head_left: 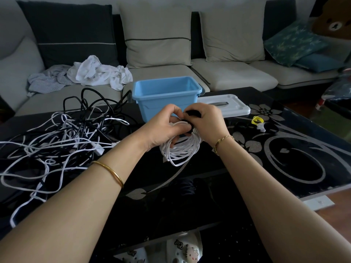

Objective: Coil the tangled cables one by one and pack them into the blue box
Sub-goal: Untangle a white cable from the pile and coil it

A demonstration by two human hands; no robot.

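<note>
A coiled white cable (182, 150) hangs in loops between my hands above the black glass table (284, 168). My left hand (165, 126) grips the top of the coil. My right hand (207, 120) pinches a black strap (192, 113) that wraps round the coil's top. Just behind my hands stands the open blue box (167, 93); its inside looks empty from here. A tangled heap of white and black cables (66, 135) lies on the table to the left.
The box's grey lid (226, 107) lies flat to the right of the box. A yellow strap (257, 120) and small black and white bits lie near it. A sofa with cushions and crumpled cloths (95, 73) stands behind the table.
</note>
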